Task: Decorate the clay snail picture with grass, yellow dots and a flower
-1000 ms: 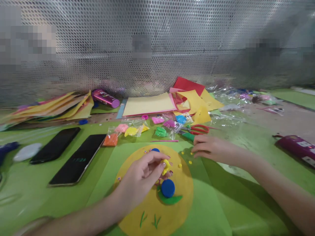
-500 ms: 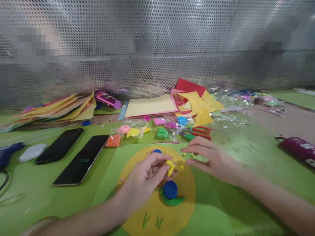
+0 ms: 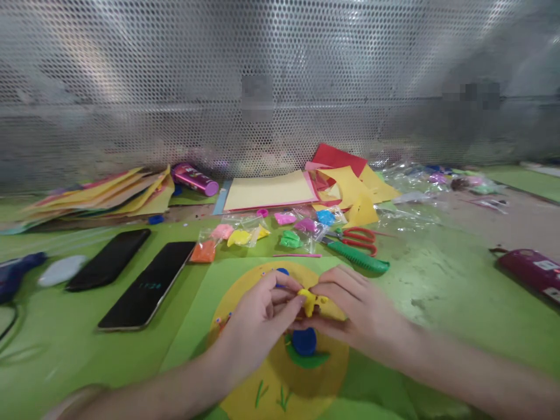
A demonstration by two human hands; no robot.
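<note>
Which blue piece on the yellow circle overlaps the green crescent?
The nearer blue disc, lower in the picture, overlaps the green crescent. The farther blue piece, partly behind the left hand, lies well apart from it.

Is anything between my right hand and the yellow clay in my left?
Nothing visible blocks your right hand; its fingers are right beside the yellow clay in your left hand. A small yellow bit shows beside it; held or lying below, I can't tell.

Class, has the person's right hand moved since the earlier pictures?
Yes: against the red-handled metal scissors, the right hand has moved left and nearer the person, beside the small yellow lump.
</note>
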